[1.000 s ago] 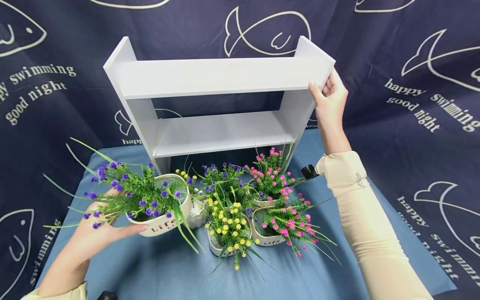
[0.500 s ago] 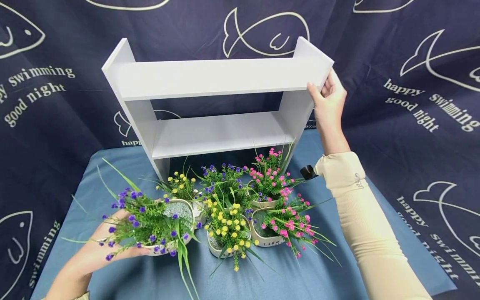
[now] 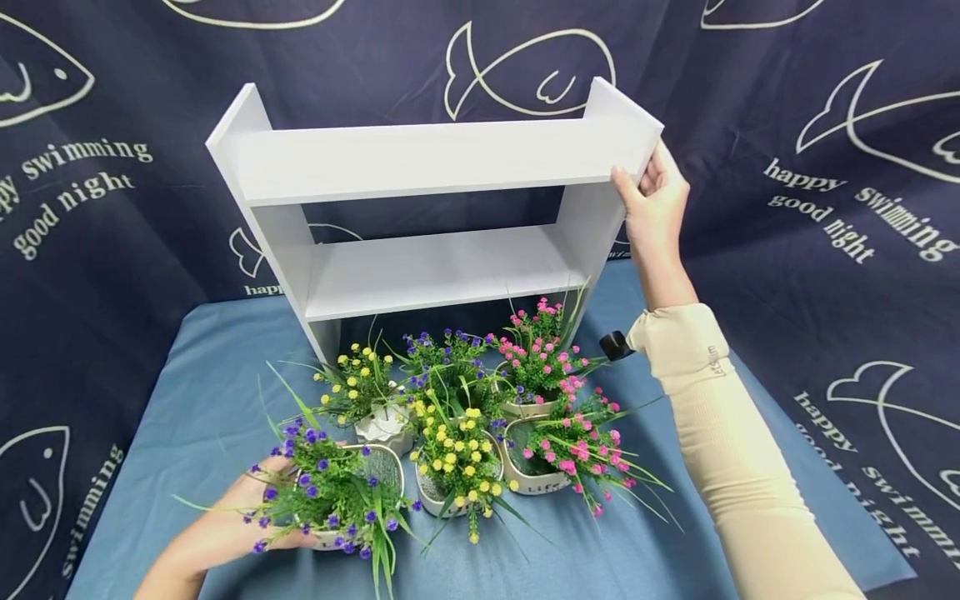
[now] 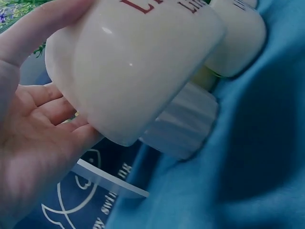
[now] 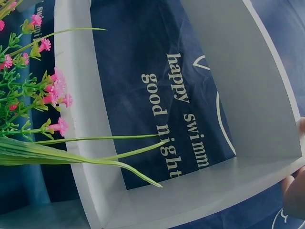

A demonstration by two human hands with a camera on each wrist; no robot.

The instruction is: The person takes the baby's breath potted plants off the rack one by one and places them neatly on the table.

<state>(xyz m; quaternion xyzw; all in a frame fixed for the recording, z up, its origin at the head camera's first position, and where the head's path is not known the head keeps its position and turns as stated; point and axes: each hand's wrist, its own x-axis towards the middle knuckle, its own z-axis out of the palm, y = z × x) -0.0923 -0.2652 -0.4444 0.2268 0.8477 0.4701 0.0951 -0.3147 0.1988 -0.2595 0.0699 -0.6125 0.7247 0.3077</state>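
My left hand [image 3: 251, 508] grips a cream oval flower pot [image 4: 138, 62] with purple flowers and long green blades, at the front left of the group. In the left wrist view the thumb lies along one side of the pot and the fingers curl against the other. The pot's lower edge shows over the blue cloth. My right hand [image 3: 658, 212] holds the upper right side of a white two-tier shelf [image 3: 442, 162], thumb on the front edge and fingers behind the side panel. Both shelf boards are bare.
Beside the held pot stand a white fluted pot [image 3: 384, 427] with yellow flowers, a yellow-flowered pot [image 3: 450, 454], a purple-flowered plant [image 3: 450, 358] and two pink-flowered pots [image 3: 540, 479], close together before the shelf. Blue cloth [image 3: 600, 550] covers the table; a dark fish-print curtain [image 3: 750, 208] hangs behind.
My left hand has carried the purple-flowered pot down and to the right, toward the front of the table. My right hand stays on the shelf's side.
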